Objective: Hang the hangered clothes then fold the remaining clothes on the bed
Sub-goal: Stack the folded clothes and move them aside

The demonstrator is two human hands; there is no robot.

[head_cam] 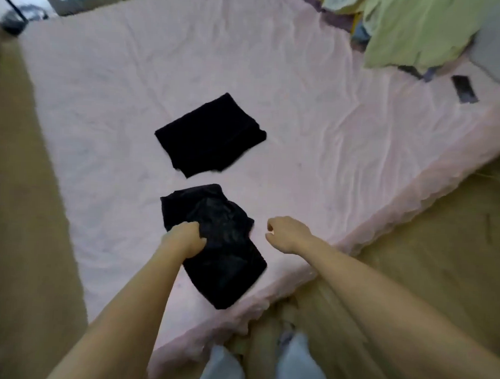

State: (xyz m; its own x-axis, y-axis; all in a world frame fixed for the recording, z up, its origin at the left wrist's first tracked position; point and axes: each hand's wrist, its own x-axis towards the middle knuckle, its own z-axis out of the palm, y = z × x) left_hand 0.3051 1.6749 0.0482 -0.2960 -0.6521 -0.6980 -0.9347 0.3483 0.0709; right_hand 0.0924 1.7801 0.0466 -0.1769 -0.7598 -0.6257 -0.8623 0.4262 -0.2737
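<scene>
Near the bed's (358, 136) front edge, your left hand (184, 239) grips the black garment (226, 259); bring your clenched, empty right hand (287, 233) in to square its corners.

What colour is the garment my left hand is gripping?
Black, slightly shiny. The garment under the left hand shows clearly in the head view.

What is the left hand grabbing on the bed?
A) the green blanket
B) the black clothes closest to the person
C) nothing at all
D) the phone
B: the left hand grips the near black garment by its edge, on the pink bed.
</scene>
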